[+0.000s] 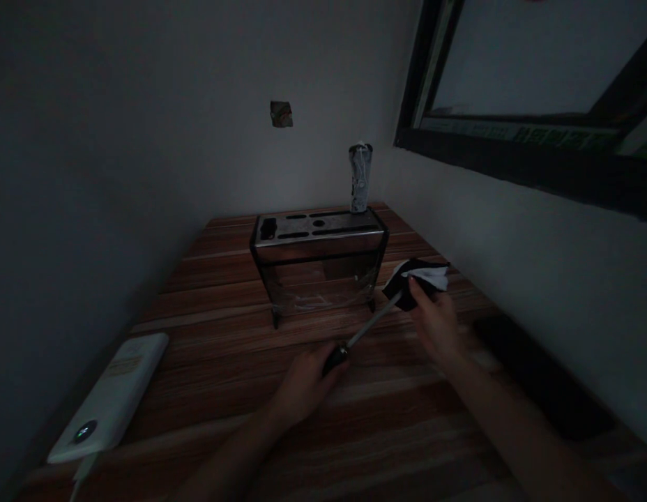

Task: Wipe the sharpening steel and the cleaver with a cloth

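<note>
My left hand (314, 380) is closed around the dark handle of a sharpening steel (374, 321), whose thin grey rod points up and to the right. My right hand (433, 317) pinches a black and white cloth (415, 275) at the rod's far end. The cloth covers the tip of the rod. Just beyond both hands stands a knife rack (344, 242) with a slotted metal top, black legs and clear plastic wrap near its base. A grey patterned object (360, 178), possibly a wrapped handle, rises from the rack's back right.
On the wood-grain table (224, 390), a white power bank (114, 394) with a cable lies at the left. A long dark object (543, 376) lies along the right edge. Walls close in the table behind and at both sides, with a window frame (522, 150) upper right.
</note>
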Demonstrator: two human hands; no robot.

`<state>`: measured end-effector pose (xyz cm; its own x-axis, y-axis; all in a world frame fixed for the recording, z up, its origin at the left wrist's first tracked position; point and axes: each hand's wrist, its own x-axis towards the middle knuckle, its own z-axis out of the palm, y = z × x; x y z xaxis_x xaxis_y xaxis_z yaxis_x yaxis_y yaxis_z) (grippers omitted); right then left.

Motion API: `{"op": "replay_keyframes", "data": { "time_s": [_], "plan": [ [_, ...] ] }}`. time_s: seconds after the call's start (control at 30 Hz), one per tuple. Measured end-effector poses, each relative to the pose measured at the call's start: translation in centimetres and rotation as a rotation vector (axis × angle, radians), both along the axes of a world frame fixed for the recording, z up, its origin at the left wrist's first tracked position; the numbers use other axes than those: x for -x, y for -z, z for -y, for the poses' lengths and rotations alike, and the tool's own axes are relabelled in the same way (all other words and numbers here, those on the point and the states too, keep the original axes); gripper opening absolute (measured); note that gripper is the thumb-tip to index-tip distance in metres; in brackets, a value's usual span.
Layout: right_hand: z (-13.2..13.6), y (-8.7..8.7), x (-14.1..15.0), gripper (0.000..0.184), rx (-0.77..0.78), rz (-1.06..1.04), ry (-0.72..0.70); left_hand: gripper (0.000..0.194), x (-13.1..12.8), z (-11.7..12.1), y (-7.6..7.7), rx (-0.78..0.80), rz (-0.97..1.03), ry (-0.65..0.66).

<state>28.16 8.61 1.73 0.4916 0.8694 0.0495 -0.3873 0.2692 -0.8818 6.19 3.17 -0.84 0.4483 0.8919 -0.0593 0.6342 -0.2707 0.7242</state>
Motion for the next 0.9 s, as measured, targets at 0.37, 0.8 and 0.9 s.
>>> {"op": "replay_keyframes", "data": {
  "time_s": [0.37, 0.8, 0.9],
  "plan": [
    [3.3, 3.0, 4.0, 0.033, 0.138, 0.278, -0.322, 0.023, -0.1, 0.0, 0.3, 0.013, 0.045, -0.028],
    [4.4, 2.9, 5.3, 0.03, 0.191, 0.352, -0.444, 0.027, -0.1, 0.0, 0.1, 0.009, 0.101, -0.025],
    [4.4, 2.7, 5.4, 0.029, 0.191, 0.335, -0.429, 0.027, -0.1, 0.0, 0.1, 0.005, 0.104, -0.025]
  ]
}}
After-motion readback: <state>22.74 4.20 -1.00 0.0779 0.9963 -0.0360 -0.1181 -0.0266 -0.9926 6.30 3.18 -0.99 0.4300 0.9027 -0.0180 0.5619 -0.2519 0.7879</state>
